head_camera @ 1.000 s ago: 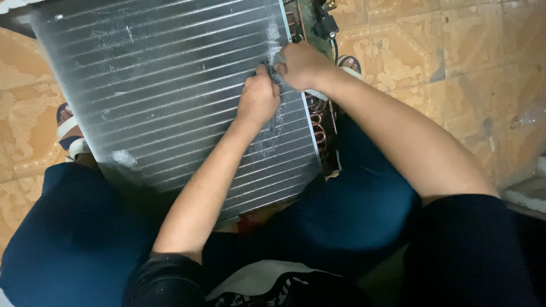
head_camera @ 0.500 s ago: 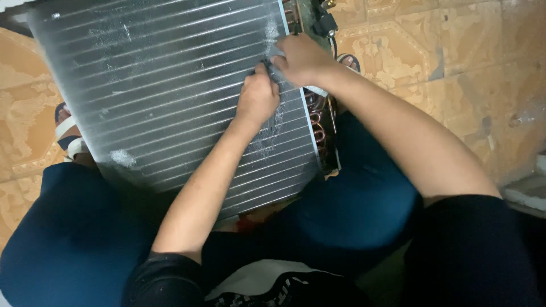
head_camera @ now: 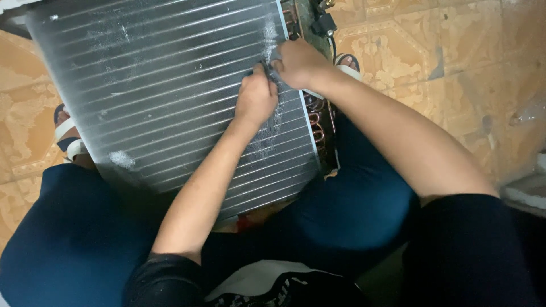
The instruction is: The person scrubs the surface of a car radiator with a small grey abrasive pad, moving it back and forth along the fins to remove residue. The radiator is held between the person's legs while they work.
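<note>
Grip: left hand (head_camera: 256,98) and right hand (head_camera: 300,62) are pinching one small grey tool (head_camera: 269,69) together.
Coil: one silver finned metal panel (head_camera: 170,91) is lying across two blue-trousered knees.

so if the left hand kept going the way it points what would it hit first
Probably the right hand: the left hand points up and right along the finned coil, and the two already look in contact around a small tool.
</note>
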